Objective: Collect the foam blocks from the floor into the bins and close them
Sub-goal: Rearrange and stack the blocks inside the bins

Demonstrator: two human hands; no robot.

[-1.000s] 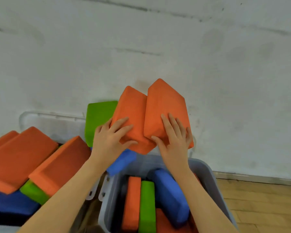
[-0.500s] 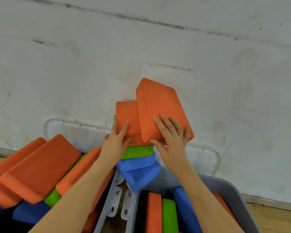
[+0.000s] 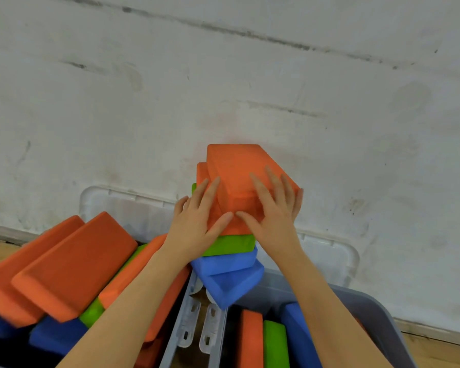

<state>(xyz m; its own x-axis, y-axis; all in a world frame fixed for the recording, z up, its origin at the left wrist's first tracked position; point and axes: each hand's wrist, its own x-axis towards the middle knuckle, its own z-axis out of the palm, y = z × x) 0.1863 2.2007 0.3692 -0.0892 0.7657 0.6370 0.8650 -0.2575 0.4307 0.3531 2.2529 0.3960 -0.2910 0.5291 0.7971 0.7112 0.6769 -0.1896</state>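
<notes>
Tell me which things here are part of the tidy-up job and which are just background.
Part of the job:
top orange block
right hand
left hand
green block
blue blocks
right bin

Just there:
white wall
wooden floor

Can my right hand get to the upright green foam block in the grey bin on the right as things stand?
Probably yes: the upright green foam block stands exposed in the open grey plastic bin, nothing covering it. But the right hand rests on the top orange foam block, so it must let go first.

Gym/playroom: scuffed wall [image 3: 250, 75], wood floor [image 3: 436, 349]
</notes>
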